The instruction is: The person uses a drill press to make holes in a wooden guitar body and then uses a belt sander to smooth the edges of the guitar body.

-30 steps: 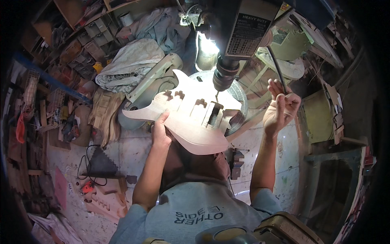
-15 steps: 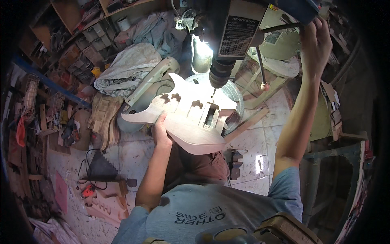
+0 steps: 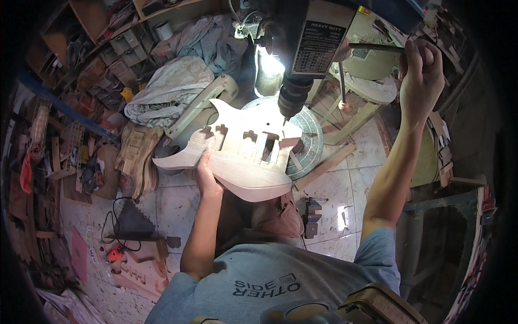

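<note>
A pale wooden electric guitar body (image 3: 243, 173) with routed pockets lies tilted on the round drill press table (image 3: 307, 156). My left hand (image 3: 208, 175) grips its near left edge, thumb on top, fingers hidden beneath. Above the body hangs the dark chuck (image 3: 294, 92) with a thin bit over the far right part, near a small dark hole; whether it touches I cannot tell. My right hand (image 3: 421, 75) is closed round the end of a lever (image 3: 377, 47) of the drill press at upper right. A bright work lamp (image 3: 267, 62) glows behind the chuck.
Cloths (image 3: 167, 92), shaped wood pieces (image 3: 137, 156) and crowded shelves (image 3: 108, 27) fill the left and back. Below left lie a cord and cut boards (image 3: 140, 259) on the tiled floor. A metal frame (image 3: 448, 200) stands at right, a small vise (image 3: 313, 216) beside my legs.
My right hand rose to the upper lever and has since moved slightly down. My left hand has shifted the guitar body leftward under the chuck, uncovering more of the round table.
</note>
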`<state>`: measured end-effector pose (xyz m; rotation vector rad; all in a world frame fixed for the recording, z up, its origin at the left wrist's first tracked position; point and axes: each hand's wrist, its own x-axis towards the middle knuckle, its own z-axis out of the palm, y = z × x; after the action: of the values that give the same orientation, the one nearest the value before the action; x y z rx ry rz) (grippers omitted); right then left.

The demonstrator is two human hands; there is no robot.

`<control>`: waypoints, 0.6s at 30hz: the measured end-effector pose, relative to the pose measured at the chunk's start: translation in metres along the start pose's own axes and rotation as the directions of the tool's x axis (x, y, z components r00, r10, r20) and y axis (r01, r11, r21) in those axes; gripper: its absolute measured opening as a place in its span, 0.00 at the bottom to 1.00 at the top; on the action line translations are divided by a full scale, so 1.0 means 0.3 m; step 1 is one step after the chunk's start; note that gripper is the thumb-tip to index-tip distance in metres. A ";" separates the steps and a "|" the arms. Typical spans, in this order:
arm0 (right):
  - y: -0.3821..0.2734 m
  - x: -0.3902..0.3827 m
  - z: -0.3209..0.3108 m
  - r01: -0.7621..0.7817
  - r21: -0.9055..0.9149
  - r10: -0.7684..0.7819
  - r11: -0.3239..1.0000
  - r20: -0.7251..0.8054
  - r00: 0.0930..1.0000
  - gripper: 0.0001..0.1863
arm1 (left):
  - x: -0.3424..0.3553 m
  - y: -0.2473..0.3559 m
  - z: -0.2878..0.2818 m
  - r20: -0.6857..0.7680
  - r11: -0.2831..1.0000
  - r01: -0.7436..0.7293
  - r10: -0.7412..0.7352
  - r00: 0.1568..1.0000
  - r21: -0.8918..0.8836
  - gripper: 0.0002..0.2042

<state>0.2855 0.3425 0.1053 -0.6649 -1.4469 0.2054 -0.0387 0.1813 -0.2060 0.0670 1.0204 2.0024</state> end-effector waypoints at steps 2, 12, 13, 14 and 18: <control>0.000 -0.017 -0.012 0.009 0.050 -0.008 0.999 -0.015 1.000 0.08 | 0.014 0.000 -0.006 0.023 1.000 0.019 -0.020 1.000 0.021 0.26; 0.013 -0.132 -0.018 0.007 0.081 -0.005 0.997 -0.028 1.000 0.05 | 0.004 0.028 0.015 -0.019 0.996 0.075 -0.074 0.997 0.052 0.27; 0.012 -0.144 -0.022 0.004 0.080 -0.002 0.997 -0.027 1.000 0.05 | 0.002 0.028 0.019 -0.024 0.996 0.076 -0.075 0.997 0.052 0.27; 0.012 -0.158 -0.026 0.001 0.080 0.001 0.997 -0.025 1.000 0.05 | -0.003 0.029 0.023 -0.030 0.996 0.077 -0.075 0.997 0.052 0.27; 0.022 -0.210 -0.038 -0.037 0.084 0.041 0.996 -0.046 0.998 0.06 | -0.010 0.036 0.028 -0.017 0.996 0.072 -0.071 0.997 0.056 0.27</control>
<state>0.2892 0.3119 0.0486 -0.6267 -1.3733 0.2769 -0.0407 0.1812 -0.1922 0.0448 1.0745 1.9122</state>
